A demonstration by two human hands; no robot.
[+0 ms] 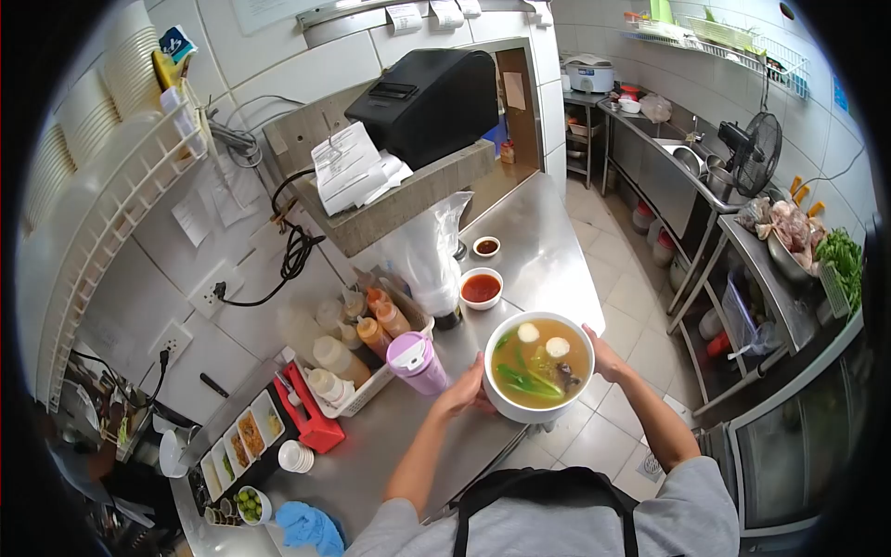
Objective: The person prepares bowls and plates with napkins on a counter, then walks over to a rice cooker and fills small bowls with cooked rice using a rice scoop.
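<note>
A large white bowl of soup is held between my two hands, over the edge of the steel counter. In its brown broth float green leafy vegetables, two pale round slices and some darker pieces. My left hand grips the bowl's left side, its fingers partly hidden beneath it. On the opposite side my right hand is wrapped round the rim and wall. Beyond the bowl stand a small bowl of red sauce and a smaller dish of dark sauce. A lilac tumbler is left of my left hand.
Squeeze bottles fill a white basket beside a red holder. Nearer me lie a blue cloth and a cup of green citrus. A black printer sits on a raised shelf. A fan stands at the right.
</note>
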